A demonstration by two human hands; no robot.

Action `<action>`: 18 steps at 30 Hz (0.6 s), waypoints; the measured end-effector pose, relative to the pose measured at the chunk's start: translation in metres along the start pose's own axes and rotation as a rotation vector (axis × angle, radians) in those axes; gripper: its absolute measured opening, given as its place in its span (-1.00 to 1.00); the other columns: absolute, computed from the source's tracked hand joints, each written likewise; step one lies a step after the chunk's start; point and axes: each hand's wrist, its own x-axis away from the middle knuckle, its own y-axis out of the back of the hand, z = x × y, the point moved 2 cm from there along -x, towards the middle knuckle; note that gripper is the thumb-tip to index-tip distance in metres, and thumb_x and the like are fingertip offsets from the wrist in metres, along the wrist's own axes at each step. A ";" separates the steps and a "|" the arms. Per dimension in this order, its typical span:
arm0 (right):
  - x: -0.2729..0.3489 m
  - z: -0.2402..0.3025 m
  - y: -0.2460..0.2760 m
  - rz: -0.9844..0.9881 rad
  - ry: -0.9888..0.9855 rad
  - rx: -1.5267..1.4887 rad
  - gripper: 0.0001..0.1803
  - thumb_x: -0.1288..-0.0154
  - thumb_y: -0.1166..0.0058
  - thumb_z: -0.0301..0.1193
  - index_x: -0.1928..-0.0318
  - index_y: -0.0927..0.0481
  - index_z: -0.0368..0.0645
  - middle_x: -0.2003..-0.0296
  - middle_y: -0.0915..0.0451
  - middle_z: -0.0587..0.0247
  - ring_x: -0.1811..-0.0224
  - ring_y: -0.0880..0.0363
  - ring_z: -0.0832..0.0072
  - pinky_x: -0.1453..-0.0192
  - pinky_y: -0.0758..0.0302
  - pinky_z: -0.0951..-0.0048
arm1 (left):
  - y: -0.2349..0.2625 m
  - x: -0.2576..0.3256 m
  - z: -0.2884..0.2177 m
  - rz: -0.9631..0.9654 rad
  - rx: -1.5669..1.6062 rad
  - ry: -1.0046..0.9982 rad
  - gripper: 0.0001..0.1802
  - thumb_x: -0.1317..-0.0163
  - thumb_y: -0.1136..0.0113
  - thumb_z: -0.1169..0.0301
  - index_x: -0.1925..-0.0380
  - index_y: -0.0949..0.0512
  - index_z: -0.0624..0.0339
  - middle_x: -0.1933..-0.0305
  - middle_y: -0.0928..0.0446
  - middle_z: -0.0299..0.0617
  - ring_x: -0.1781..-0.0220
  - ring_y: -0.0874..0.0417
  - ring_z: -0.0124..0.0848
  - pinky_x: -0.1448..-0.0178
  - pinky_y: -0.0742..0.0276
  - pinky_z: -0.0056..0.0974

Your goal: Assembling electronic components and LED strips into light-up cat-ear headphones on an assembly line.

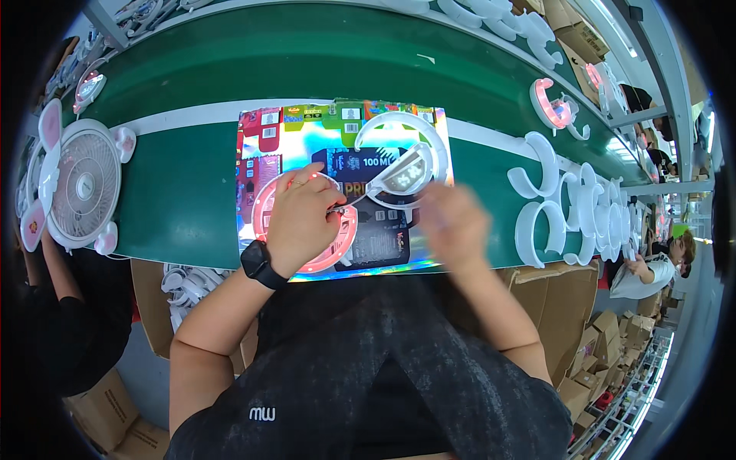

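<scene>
My left hand [303, 218] presses down on a round pink-lit ring part [264, 203] that lies on a shiny colourful printed sheet [307, 134]. A thin wire [360, 199] runs from under that hand to a white ring housing [399, 161] with a small display panel, farther right on the sheet. My right hand [452, 222] is blurred by motion, just below and right of the white housing; nothing is visibly in it. A black watch [259, 263] sits on my left wrist.
The sheet lies on a green conveyor belt [176, 192] with a white stripe. A white fan with pink ears [80, 184] stands at left. Several white curved shells [583, 218] pile up at right, a pink-lit unit [553, 107] behind. Cardboard boxes [606, 337] and another person at the far right edge.
</scene>
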 end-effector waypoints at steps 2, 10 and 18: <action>-0.013 -0.053 0.043 0.037 -0.323 0.339 -0.61 -0.05 -0.21 -0.47 0.03 -0.60 -0.13 0.02 -0.60 0.13 0.00 -0.58 0.14 -0.07 -0.55 0.20 | 0.001 0.005 -0.003 -0.033 0.018 0.073 -0.79 0.04 -0.23 0.47 0.34 -0.70 0.06 0.16 -0.61 -0.27 -0.29 -0.43 -0.18 -0.39 -0.14 0.08; -0.007 -0.151 0.088 0.268 -0.589 0.317 -0.84 -0.26 -0.14 -0.38 0.24 -0.68 -0.18 0.34 -0.65 0.22 0.24 -0.64 0.33 0.04 -0.55 0.29 | -0.005 -0.016 -0.037 -0.153 -0.034 0.123 -0.80 -0.04 -0.28 0.36 0.28 -0.58 0.05 0.06 -0.50 -0.20 -0.37 -0.31 -0.01 -0.34 0.11 0.50; -0.095 0.009 0.068 -0.067 -0.898 -1.333 -0.60 -0.43 -0.07 -0.17 0.07 -0.59 -0.33 0.28 -0.66 0.27 0.28 -0.61 0.61 0.15 -0.53 0.52 | 0.042 -0.020 -0.086 -0.156 0.440 -0.174 -0.67 -0.09 -0.37 0.23 0.21 -0.59 0.16 0.16 -0.55 -0.18 0.09 -0.61 -0.12 0.09 -0.53 -0.15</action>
